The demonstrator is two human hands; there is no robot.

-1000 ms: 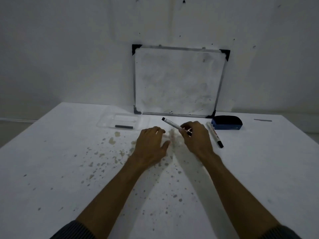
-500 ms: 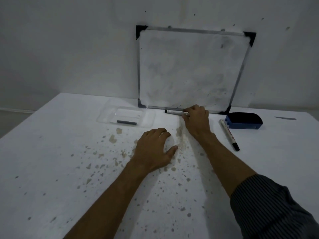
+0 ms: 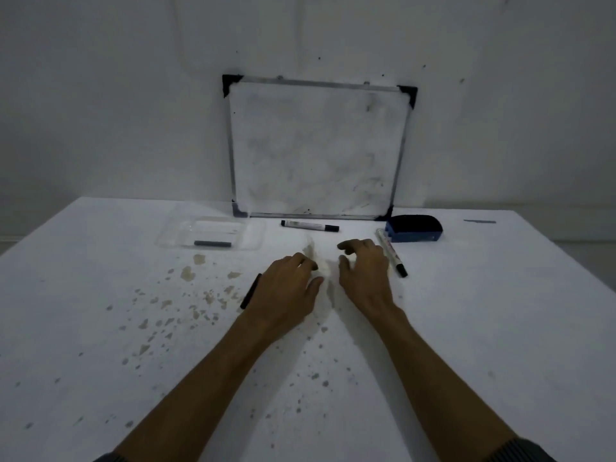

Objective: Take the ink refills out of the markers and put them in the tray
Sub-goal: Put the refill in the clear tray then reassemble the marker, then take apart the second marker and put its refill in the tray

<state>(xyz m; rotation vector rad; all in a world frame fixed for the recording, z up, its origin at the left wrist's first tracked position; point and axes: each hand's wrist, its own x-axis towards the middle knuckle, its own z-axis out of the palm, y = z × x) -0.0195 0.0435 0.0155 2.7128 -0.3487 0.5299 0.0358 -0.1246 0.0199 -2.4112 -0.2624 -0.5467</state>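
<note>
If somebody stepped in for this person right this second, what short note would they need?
Left hand: palm down on the table, holding nothing; a thin dark stick pokes out beside it.
Right hand: open, empty, hovering.
Done: one grey refill lies in the clear tray.
Left: the marker by the whiteboard and the marker beside the blue eraser; whether either has been emptied cannot be told.
</note>
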